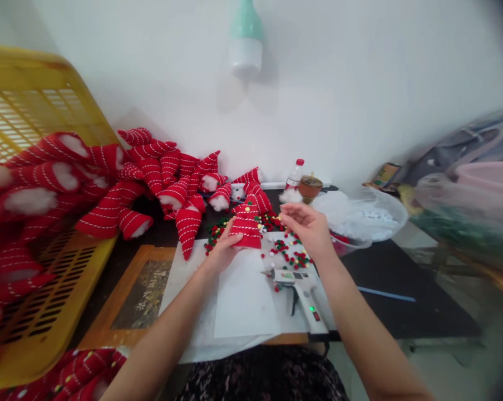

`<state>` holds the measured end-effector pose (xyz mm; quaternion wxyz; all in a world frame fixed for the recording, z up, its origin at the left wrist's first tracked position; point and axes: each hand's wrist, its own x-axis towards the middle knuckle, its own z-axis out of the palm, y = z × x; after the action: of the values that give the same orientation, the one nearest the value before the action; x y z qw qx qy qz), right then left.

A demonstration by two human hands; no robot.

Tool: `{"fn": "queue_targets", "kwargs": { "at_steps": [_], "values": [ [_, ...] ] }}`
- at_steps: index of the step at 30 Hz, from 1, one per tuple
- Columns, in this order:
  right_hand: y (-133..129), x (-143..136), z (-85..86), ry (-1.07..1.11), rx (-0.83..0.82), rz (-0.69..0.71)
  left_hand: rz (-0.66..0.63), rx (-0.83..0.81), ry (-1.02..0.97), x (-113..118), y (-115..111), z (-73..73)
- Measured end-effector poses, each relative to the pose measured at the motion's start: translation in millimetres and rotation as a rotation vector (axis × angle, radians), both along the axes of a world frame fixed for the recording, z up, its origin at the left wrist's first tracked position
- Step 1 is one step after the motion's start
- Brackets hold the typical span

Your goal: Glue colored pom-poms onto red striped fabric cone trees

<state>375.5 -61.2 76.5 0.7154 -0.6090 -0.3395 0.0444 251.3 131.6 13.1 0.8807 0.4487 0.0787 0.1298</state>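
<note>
The left hand [225,246] grips a red hat [248,227] low down; the right hand [309,225] hangs near pompoms [291,255], fingers curled, their grip unclear.

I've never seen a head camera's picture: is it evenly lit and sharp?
Head view: soft, fairly even light, faint shadows on the wall below the green fixture; same view: stripes on the held cone discernible, pink tub hazy, yellow crate looks stretched, upper-right corner dark.
</note>
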Motion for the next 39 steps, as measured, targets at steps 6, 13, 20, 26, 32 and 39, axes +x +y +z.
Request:
{"fn": "queue_targets", "kwargs": {
  "at_steps": [6,13,20,26,32,39],
  "values": [
    [-15,16,-6.8,0.185,0.061,0.091,0.007,0.011,-0.038,1,-1,3.4],
    [-9,22,-27.5,0.184,-0.327,0.105,0.007,0.019,-0.048,1,-1,4.5],
    [1,8,-19.2,0.132,-0.125,0.134,0.016,0.070,-0.005,2,-2,-0.1],
    [19,-25,8.7,-0.333,-0.165,0.164,-0.019,0.218,-0.039,5,0,-11.3],
    [36,-40,13.3,-0.838,-0.436,0.117,0.102,0.389,-0.087,4,-2,-5.8],
    [44,-39,7.6,-1.073,-0.599,0.035,0.099,0.447,-0.071,4,-7,-3.3]
  ]
}}
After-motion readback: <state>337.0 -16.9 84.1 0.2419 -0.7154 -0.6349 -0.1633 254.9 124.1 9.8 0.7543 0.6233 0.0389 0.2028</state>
